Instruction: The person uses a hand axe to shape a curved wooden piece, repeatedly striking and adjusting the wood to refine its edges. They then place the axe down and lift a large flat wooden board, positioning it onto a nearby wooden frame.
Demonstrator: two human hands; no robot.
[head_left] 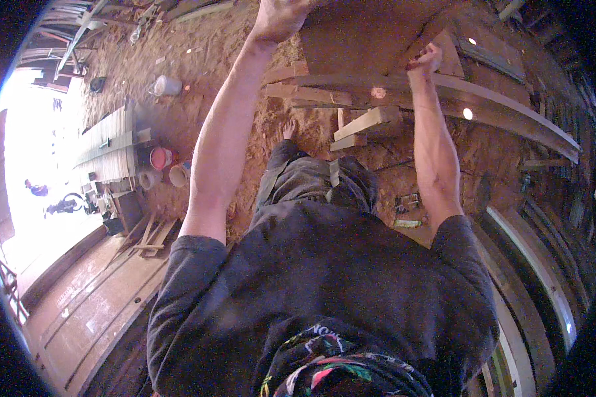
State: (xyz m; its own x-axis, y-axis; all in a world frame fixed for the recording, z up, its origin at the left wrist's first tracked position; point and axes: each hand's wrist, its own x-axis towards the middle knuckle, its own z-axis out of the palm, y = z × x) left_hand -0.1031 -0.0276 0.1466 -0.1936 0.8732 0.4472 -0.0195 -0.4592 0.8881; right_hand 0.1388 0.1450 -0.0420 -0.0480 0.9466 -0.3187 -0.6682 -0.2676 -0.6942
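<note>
A broad brown wooden board (351,43) lies ahead of me, reaching the top of the view. My left hand (281,20) is at the board's left edge; its fingers run out of the picture, so its grip is hidden. Beside the board's right part is my right hand (428,59), its fingers curled closed. What those fingers hold, if anything, is too small to make out. Under and in front of the board runs a long timber beam (503,104), bowed by the lens. Short wooden blocks (367,126) sit on the near side of the beam.
Bare brown earth covers the ground, with my foot (289,129) on it. To the left stand a white bucket (168,86) and a red bucket (160,157). Large panels (99,311) lie lower left. Long planks (533,264) line the right. A person (36,188) is outside, far left.
</note>
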